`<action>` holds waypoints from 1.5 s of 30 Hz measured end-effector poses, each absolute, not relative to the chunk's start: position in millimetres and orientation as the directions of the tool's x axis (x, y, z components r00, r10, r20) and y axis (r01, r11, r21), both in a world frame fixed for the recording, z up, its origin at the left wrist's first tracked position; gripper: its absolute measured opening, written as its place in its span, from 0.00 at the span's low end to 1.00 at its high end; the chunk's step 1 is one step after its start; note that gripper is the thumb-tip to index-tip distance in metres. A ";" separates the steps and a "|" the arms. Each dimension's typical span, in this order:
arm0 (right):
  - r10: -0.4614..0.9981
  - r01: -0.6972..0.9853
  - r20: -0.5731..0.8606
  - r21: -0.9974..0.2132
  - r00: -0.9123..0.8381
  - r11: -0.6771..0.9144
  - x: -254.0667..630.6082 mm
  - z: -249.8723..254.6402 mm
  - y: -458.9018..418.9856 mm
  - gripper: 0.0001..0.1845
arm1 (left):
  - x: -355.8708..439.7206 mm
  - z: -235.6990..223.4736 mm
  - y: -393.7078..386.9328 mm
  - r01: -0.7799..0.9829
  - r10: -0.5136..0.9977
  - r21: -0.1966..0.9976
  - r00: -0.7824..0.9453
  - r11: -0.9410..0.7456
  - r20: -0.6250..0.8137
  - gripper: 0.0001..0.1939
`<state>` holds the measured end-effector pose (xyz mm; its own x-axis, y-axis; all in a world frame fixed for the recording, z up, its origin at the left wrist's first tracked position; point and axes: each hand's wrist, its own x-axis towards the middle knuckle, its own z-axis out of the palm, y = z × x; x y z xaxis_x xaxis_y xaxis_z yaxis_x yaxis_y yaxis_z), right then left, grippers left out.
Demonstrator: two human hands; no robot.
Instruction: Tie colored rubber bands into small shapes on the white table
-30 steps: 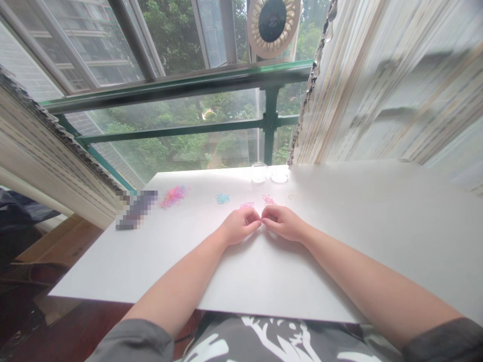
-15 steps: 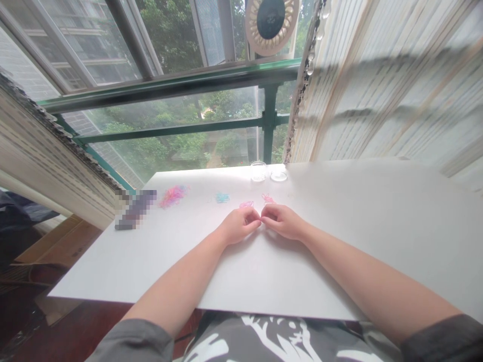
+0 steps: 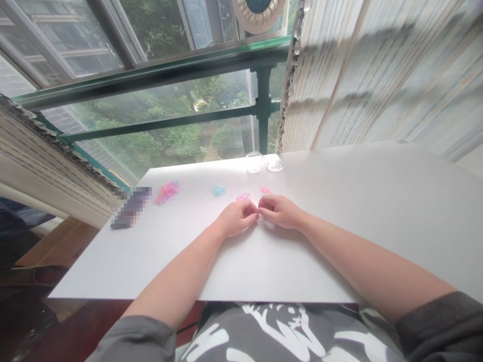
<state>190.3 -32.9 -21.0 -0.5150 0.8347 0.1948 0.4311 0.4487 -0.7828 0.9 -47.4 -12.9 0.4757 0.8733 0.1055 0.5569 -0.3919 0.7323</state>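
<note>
My left hand [image 3: 237, 218] and my right hand [image 3: 279, 211] meet fingertip to fingertip low over the white table [image 3: 151, 271]. Both are closed in a pinch, and anything between the fingertips is too small or hidden to make out. Just beyond my left hand lies a small bunch of pinkish-purple loops [image 3: 243, 196]. Behind my right hand is a bunch of pink-red loops [image 3: 264, 189], partly covered by it. Farther left sit a small blue bunch [image 3: 218, 191] and a larger mixed pink and orange pile [image 3: 168, 192], like little rubber bands.
A clear round container [image 3: 254, 163] and a shallow clear dish or lid [image 3: 275, 165] stand at the table's far edge. A blurred dark object [image 3: 132, 207] lies at the left edge. Curtains [image 3: 362, 75] and a green window railing [image 3: 162, 75] border the far side.
The view has tilted slightly down and shifted, so the scene sits a little higher and more to the left. My hands keep nearly the same pinched pose.
</note>
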 end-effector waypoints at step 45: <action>0.830 0.444 0.203 -0.766 -0.520 0.466 190.6 -19.0 -33.6 0.05 | 0.4 -14.3 -47.3 0.566 0.872 0.719 0.476 -0.403 0.114 0.07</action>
